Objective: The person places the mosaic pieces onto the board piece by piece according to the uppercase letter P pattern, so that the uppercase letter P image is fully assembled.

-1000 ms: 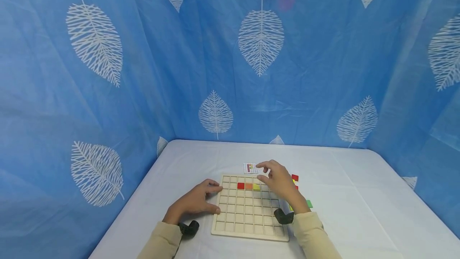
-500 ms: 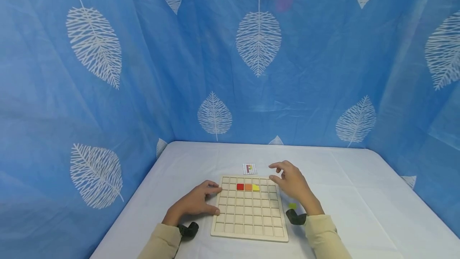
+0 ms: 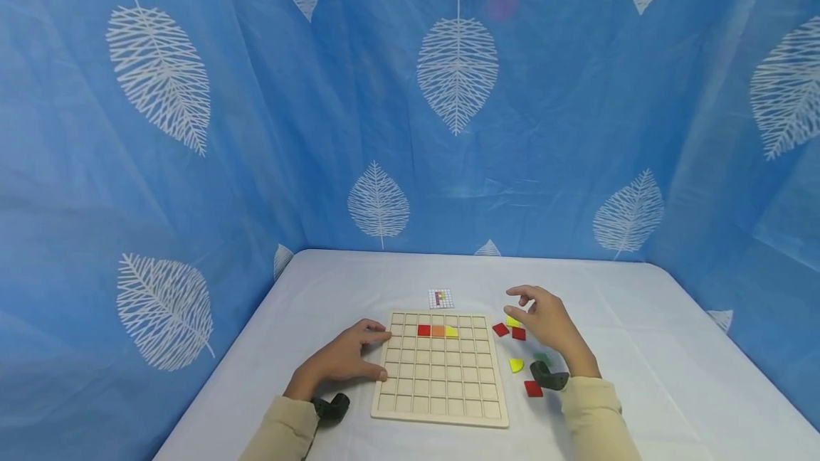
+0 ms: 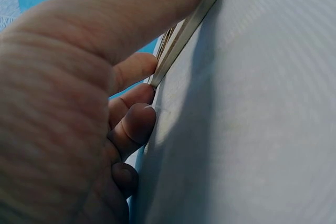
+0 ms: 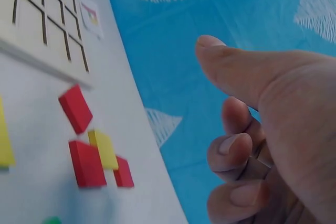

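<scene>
My left hand [image 3: 342, 358] rests at the left edge of a square wooden grid board [image 3: 445, 375], thumb and fingertips touching its side. In the left wrist view, that thumb lies along the board's rim [image 4: 197, 17]. One row near the board's far side holds a red square tile [image 3: 424, 331], an orange tile [image 3: 438, 331] and a yellow tile [image 3: 451, 331] with a rounded side. To the right of the board, my right hand [image 3: 551, 322] hovers above loose tiles, thumb and forefinger apart, nothing between them. The right wrist view shows its other fingers loosely bent.
Beside the board's right edge lie several red tiles [image 3: 533, 388], a rounded yellow tile [image 3: 516, 365], another yellow tile [image 3: 513, 321] and a green one [image 3: 542, 359] partly behind the wrist camera. A small printed grid card [image 3: 440, 298] lies beyond the board. Blue leaf-patterned cloth [image 3: 378, 205] surrounds the white table.
My right hand has moved right, from over the board's far right corner to over the loose tiles, uncovering more of them. The left hand has stayed at the board's edge.
</scene>
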Demonstrator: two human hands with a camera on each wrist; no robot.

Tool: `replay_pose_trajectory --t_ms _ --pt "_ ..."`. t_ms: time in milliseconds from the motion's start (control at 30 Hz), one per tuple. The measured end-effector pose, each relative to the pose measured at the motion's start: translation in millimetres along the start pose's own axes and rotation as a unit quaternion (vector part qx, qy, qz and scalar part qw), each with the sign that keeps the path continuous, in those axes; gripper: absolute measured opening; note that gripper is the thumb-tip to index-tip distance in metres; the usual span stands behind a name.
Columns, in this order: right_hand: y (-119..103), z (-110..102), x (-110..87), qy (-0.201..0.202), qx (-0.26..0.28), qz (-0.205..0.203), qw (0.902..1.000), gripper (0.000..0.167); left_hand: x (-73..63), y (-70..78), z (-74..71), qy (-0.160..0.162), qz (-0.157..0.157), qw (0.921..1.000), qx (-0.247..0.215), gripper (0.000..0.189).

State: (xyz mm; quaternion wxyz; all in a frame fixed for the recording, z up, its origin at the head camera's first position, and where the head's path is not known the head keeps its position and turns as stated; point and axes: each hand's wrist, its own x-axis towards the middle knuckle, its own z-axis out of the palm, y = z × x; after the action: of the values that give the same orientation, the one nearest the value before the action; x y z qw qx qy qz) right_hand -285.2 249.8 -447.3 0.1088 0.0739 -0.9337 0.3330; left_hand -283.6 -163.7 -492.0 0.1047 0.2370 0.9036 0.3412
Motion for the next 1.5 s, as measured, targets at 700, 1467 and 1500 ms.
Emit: replay_pose_trajectory --t_ms 700,1467,1500 --pt "36 1 -3.4 -0.027 0.045 0.068 0.9963 0.044 1.2 -0.4 -0.3 0.003 -0.01 0.9999 0.0 0.084" --pt "46 14 -11.4 -0.076 0.049 0.124 0.9882 0.042 2.0 -2.2 1.1 -0.004 -0.016 0.9998 -0.009 0.083" --pt "46 14 -11.2 -0.076 0.049 0.123 0.9883 0.043 2.3 -2.1 1.0 -0.003 -0.016 0.9998 -0.009 0.083"
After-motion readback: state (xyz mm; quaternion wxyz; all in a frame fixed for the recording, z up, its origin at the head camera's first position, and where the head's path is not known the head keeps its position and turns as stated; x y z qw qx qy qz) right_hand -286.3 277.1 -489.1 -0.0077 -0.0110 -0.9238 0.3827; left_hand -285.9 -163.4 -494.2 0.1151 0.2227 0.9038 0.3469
